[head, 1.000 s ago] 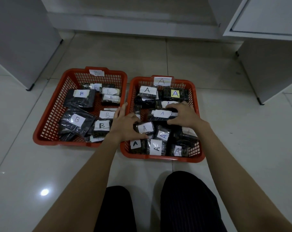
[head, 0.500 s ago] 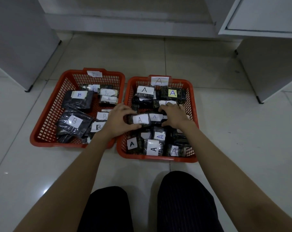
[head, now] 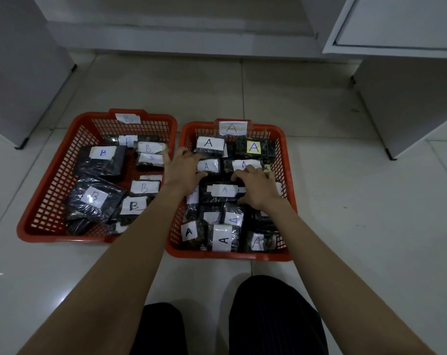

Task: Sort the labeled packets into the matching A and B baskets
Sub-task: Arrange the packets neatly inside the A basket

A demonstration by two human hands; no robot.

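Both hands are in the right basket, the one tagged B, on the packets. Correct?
Not quite. The head view shows the left hand and right hand on packets in the right basket, but its tag reads A. The B tag sits on the left basket.

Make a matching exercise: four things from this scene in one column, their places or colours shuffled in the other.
1. B basket
2. A basket
3. yellow-labelled packet
4. left hand

a. far right corner of the A basket
b. to the person's right
c. to the person's left
d. on packets at the A basket's left side

Pairs: 1-c, 2-b, 3-a, 4-d
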